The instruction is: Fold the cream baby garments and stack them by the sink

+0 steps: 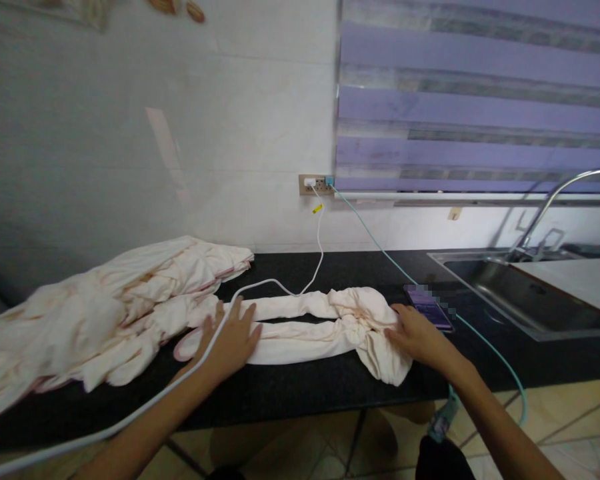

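Observation:
A cream cloth lies on the black countertop, with two long, narrow sections side by side and a bunched, crumpled mass at its right end. My left hand rests on the left part of these sections, fingers spread out flat. At the bunched end, my right hand has its thumb and fingers closed on the fabric's edge; the fingertips are partly hidden by folds. A white cable runs in front of my left hand and forearm.
A larger heap of cream cloth covers the counter's left side. Beyond my right hand lies a phone near a teal cable. Both cables lead from a wall socket. A steel sink with a tall faucet is at right.

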A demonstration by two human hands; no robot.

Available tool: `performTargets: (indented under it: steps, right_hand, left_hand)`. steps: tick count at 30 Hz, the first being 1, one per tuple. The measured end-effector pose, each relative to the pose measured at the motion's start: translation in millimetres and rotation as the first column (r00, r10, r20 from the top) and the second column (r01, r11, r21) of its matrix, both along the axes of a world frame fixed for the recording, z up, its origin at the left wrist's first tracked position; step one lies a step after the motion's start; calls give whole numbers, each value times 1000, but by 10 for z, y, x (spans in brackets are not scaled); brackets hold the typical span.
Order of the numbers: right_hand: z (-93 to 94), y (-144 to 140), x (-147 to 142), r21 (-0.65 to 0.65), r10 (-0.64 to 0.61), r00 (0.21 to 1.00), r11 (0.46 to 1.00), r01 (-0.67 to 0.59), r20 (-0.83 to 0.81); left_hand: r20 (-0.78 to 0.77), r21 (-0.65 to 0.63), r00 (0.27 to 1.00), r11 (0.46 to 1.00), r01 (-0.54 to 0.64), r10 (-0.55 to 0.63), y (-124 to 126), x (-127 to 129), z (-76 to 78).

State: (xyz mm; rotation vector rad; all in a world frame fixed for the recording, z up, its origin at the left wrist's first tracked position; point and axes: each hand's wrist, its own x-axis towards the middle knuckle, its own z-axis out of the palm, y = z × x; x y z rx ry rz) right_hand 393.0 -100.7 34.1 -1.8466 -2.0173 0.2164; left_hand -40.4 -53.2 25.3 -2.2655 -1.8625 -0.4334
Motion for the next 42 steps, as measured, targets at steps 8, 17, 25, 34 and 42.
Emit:
performTargets:
  steps: [8,17,25,34,42]
  right_hand:
    - [-516,14,-169,232,74,958,973,-8,-276]
    - [-425,234,448,155,-20,946,985,74,-323]
    - [-494,340,736,142,0,947,989,48,-320]
    - [-482,447,683,121,-9,984,992,31,-175]
    - [-379,190,90,212,223,974,954,-211,-33]
  left_hand:
    - [59,-117,926,919,376,-372,17,1038,-154]
    - [51,-104,966,960,259,-255,176,1029,-331]
    - [73,-22,950,952,305,-302,167,990,-402]
    - [68,110,960,958,265,-273,32,1034,-228]
    - [10,33,954,954,299,-300,-5,998,-164]
